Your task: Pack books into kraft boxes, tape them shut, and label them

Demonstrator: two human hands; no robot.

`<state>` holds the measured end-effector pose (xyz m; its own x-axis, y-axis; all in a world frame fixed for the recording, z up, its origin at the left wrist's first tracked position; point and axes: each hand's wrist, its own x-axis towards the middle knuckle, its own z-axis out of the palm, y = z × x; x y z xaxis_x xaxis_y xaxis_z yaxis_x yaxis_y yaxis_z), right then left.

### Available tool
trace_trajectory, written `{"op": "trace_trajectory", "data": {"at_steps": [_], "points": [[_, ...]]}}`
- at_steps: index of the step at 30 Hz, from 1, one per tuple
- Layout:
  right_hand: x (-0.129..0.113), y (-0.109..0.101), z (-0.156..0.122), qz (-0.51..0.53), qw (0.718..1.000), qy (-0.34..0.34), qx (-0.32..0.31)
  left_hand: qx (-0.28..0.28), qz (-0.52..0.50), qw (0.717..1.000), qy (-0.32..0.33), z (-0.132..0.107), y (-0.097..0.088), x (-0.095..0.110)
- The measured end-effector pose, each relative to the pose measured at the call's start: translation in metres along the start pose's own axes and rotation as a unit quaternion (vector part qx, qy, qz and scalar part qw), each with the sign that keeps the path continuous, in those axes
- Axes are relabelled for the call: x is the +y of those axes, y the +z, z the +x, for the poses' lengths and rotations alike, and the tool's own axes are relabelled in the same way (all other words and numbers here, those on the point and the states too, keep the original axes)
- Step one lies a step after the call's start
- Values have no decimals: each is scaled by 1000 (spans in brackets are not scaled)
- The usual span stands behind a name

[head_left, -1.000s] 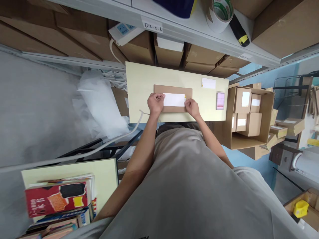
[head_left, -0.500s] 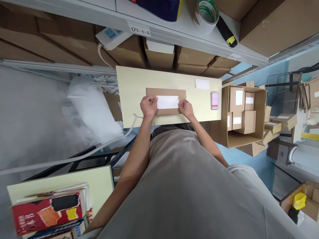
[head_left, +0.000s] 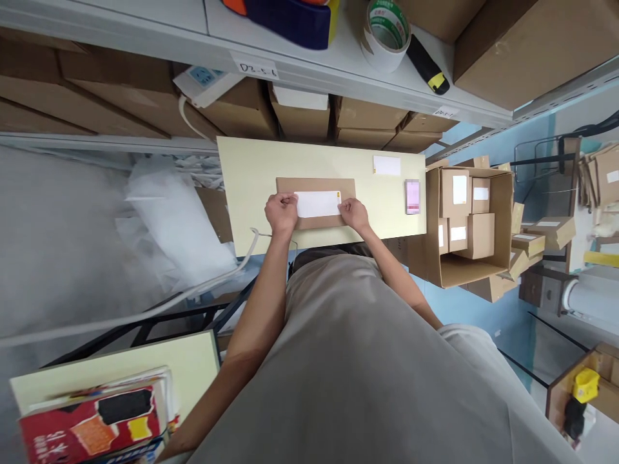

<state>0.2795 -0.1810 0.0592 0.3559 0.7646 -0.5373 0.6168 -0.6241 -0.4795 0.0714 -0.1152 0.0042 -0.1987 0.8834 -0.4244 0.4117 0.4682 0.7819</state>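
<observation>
White paper, a narrow label (head_left: 318, 204) with a small yellow mark at its upper right corner, lies lengthwise between two bare hands, over a brown cardboard piece (head_left: 316, 185) on a pale yellow table (head_left: 242, 169). The label looks thin and very light, likely to bend or crease easily; if its underside is sticky (the view from above cannot show that), it would probably cling and wrinkle wherever it touched down unevenly. Its short ends seem the best places to hold, with light fingertips and enough tension to keep the middle flat. The cardboard should be stiffer and firmer beneath, though its depth is hard to judge.

The left hand (head_left: 282, 214) is mostly curled, thumb and fingers pinched together on the label's left end, near the upper corner. The right hand (head_left: 354, 214) is likewise curled, its fingertips drawn close together at the lower right corner, apparently nipping the edge. The label stretches straight across the gap between them, with strips of bare cardboard above and below; whether its middle touches the cardboard cannot be told.
</observation>
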Motion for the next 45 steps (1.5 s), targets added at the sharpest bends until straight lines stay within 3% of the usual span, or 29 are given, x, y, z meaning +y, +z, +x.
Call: {"op": "trace_trajectory", "data": {"at_steps": [14,38,45], "points": [[-5,-4,2,4,1000,9,-25,5,33,999,-20,-1,-3,7],[-6,1,7,-20,999,29,-5,10,61,998,30,-12,0,12],[-9,1,12,-32,998,61,0,6,72,996,43,-12,0,12]]}}
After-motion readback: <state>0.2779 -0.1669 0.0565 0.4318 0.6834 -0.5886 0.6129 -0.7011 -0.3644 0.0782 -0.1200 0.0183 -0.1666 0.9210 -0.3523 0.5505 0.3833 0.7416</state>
